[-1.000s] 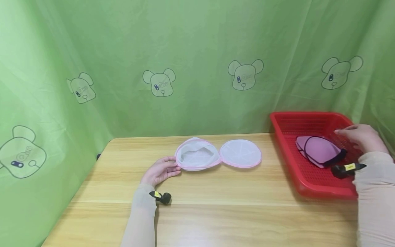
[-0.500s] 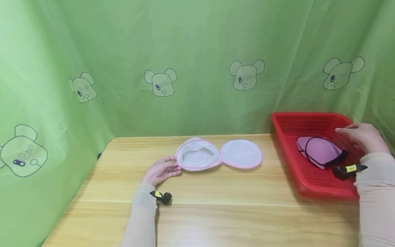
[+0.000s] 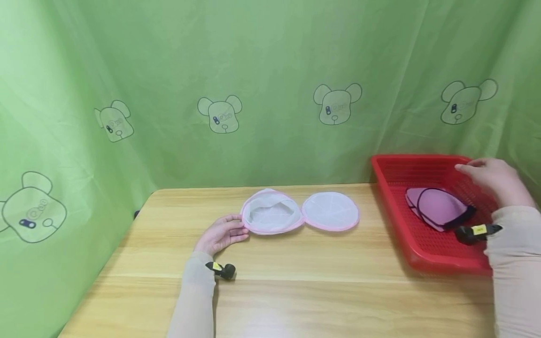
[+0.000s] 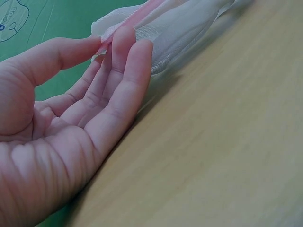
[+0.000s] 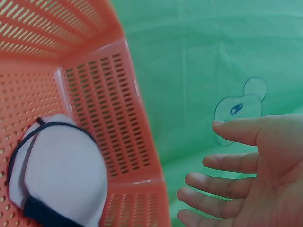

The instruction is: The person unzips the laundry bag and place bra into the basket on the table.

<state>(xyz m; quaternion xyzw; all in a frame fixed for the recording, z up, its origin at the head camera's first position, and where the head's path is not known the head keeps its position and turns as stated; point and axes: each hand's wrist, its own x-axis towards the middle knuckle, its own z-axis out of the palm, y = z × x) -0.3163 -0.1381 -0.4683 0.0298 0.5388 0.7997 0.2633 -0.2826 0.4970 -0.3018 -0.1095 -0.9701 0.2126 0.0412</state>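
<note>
A white mesh laundry bag (image 3: 272, 213) with pink zip edging lies unzipped on the table, its round lid (image 3: 330, 211) folded out to the right. My left hand (image 3: 221, 234) pinches the bag's left edge between thumb and fingers; the left wrist view shows the pink zipper (image 4: 142, 16) at the fingertips. Above the right side of a red plastic basket (image 3: 416, 256) hovers my right hand (image 3: 494, 180), fingers apart and holding nothing. Inside the basket rests a folded pink bra (image 3: 441, 206) with black trim, apart from the hand.
The wooden table (image 3: 262, 295) runs back to a green curtain (image 3: 270, 94) printed with bear heads, which also stands at both sides. The basket's raised walls stand at the table's right end.
My right hand has risen slightly over the basket. The left hand and the mesh bag stay in place.
</note>
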